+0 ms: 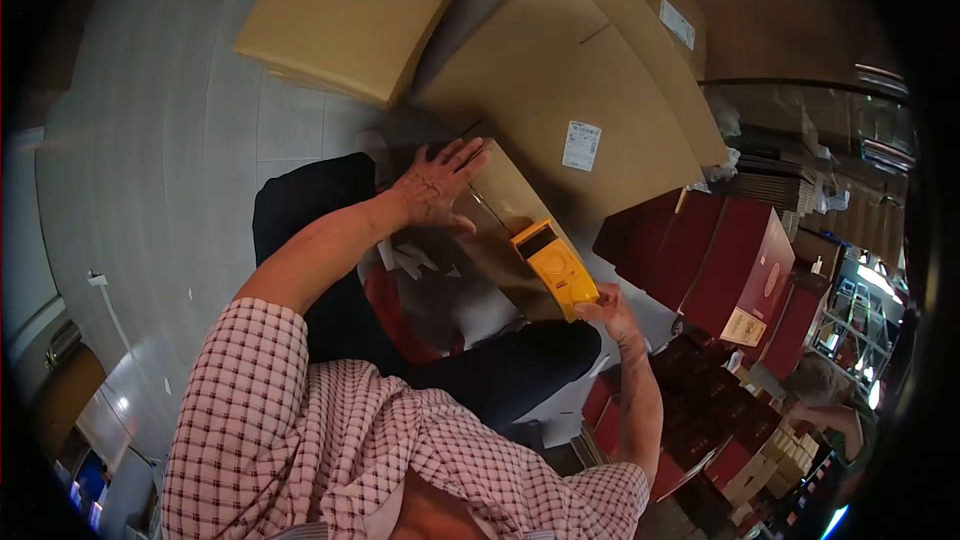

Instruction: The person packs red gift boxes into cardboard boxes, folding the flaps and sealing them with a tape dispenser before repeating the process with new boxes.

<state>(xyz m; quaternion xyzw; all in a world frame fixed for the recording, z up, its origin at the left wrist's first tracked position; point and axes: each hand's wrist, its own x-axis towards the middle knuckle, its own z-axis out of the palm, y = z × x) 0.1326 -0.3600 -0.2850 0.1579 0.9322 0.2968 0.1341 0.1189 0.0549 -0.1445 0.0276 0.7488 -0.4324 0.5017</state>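
With its fingers spread, my left hand (438, 187) lies flat on the near edge of a brown cardboard box (510, 185), beside a seam in its top. My right hand (612, 314) grips the lower end of a yellow tool (558, 268), which looks like a tape dispenser. The tool's dark far end rests on or just over the box, near the seam. My right fingertips are partly hidden behind the tool.
Large cartons (350, 15) stand at the upper left, and a labelled one (610, 90) stands just beyond the box. Dark red boxes (715, 260) are stacked at the right. Another person (825, 395) is at the far right. My legs (500, 365) flank the box.
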